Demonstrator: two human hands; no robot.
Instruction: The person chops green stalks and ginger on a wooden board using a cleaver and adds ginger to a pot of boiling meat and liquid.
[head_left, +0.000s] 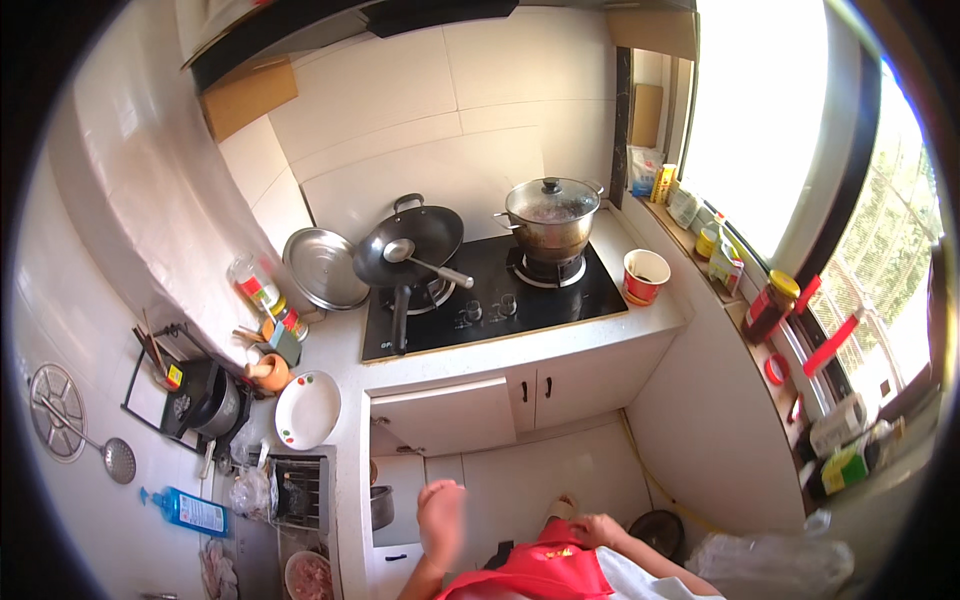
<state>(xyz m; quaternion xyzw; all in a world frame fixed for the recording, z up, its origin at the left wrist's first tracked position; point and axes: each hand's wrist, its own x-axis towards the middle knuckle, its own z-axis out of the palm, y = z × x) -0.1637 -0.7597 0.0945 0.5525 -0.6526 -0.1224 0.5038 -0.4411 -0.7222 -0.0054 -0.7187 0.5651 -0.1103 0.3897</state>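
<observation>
My left hand (441, 517) is raised in front of the open lower cabinet, its fingers blurred and bent; nothing shows in it. My right hand (598, 529) lies at the edge of the red apron (559, 562), fingers curled, and whether it grips the cloth is unclear. Ahead of both hands, a black wok (435, 232) with a metal ladle (427, 262) in it sits tilted on the left burner of the black gas stove (487, 330). On the right burner stands a steel pot (551, 236) under a glass lid (553, 199).
An oval white dish (307, 410) lies on the left counter. Below it are the sink's rack (302, 491) and a bowl of raw meat (309, 576). A cabinet door (450, 416) hangs open. A red-and-white paper tub (645, 276) stands right of the stove; jars line the windowsill.
</observation>
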